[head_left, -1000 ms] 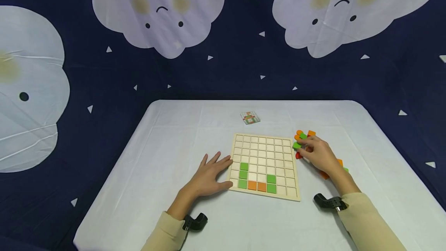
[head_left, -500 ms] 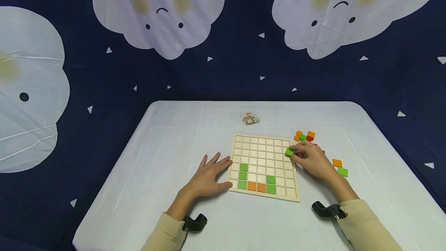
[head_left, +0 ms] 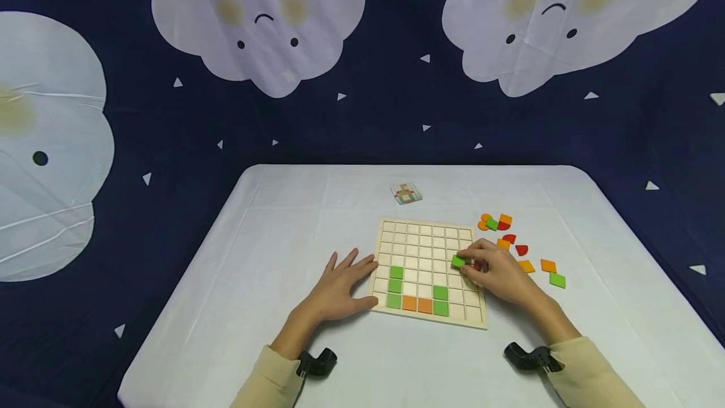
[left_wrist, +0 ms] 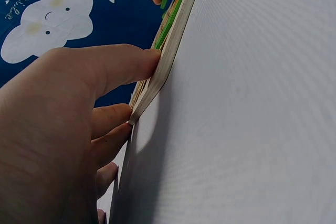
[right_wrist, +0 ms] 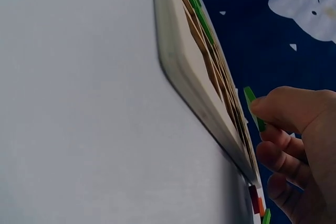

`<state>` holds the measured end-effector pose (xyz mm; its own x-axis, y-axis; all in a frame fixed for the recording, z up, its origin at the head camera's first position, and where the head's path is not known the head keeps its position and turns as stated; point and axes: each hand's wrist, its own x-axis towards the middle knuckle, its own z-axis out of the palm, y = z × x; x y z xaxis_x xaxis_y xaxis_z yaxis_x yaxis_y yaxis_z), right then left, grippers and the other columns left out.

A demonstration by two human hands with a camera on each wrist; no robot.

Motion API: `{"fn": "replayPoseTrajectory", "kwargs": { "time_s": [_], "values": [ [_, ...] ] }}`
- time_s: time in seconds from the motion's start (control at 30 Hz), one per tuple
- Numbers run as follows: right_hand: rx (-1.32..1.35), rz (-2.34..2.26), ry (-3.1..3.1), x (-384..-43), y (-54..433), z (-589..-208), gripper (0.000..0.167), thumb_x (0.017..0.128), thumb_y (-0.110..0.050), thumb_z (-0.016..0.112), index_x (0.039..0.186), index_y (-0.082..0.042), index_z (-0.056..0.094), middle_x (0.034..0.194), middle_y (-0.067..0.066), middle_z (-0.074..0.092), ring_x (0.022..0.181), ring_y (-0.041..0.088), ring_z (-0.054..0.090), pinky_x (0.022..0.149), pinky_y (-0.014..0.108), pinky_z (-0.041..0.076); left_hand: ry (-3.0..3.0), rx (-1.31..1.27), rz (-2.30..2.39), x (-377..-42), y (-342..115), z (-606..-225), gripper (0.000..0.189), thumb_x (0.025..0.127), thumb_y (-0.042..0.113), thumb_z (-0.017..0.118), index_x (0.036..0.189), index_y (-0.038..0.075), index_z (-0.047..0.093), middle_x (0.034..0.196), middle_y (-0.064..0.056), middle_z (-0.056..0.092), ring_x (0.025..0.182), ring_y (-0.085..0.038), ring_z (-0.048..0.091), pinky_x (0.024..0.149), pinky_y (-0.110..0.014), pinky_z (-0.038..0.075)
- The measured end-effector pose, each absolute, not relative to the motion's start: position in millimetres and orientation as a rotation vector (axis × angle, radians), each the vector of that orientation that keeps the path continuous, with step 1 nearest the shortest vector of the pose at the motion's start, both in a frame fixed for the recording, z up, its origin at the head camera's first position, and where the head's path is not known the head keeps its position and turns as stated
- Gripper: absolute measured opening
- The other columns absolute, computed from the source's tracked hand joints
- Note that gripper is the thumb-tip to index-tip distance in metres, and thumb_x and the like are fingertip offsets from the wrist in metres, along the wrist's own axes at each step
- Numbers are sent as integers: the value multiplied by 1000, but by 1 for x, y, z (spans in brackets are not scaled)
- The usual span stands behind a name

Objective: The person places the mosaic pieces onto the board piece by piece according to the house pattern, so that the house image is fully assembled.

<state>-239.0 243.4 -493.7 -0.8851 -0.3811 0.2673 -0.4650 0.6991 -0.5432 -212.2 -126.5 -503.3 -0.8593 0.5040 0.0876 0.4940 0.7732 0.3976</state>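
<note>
A wooden grid board (head_left: 425, 250) lies on the white table. My left hand (head_left: 338, 287) rests against its left edge, fingers spread and fairly straight; in the left wrist view the thumb and fingertips touch the board's rim (left_wrist: 169, 59). Between thumb and fingers, my right hand (head_left: 500, 271) pinches a green square tile (head_left: 457, 262) over the right part of the board. The right wrist view shows that green tile (right_wrist: 249, 96) tilted and held above the board's surface. Set in the lower rows are green tiles (head_left: 394, 286) in two columns, with orange tiles (head_left: 417, 304) between them.
Loose orange, green and red pieces (head_left: 504, 244) lie scattered to the right of the board, some squares, some rounded. A small patterned card (head_left: 406, 193) lies beyond the board's far edge. A dark cloth with clouds (head_left: 362, 124) hangs behind the table (head_left: 272, 206).
From the loose pieces, my right hand has moved left and nearer to me, carrying the green tile over the board. The left hand has stayed at the board's edge.
</note>
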Motion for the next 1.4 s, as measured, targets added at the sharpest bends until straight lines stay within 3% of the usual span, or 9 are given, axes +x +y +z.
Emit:
{"fn": "replayPoseTrajectory", "kwargs": {
  "time_s": [1.4],
  "values": [
    [896,1031,-2802,-224,221,-485,20,84,-17,75,104,-18,74,100,-9,59,73,11,54,61,22,46,2933,820,638,-212,-126,-503,73,83,57,61,146,26,43,151,16,31,145,-17,13,113,-50,-1]
  ]
}}
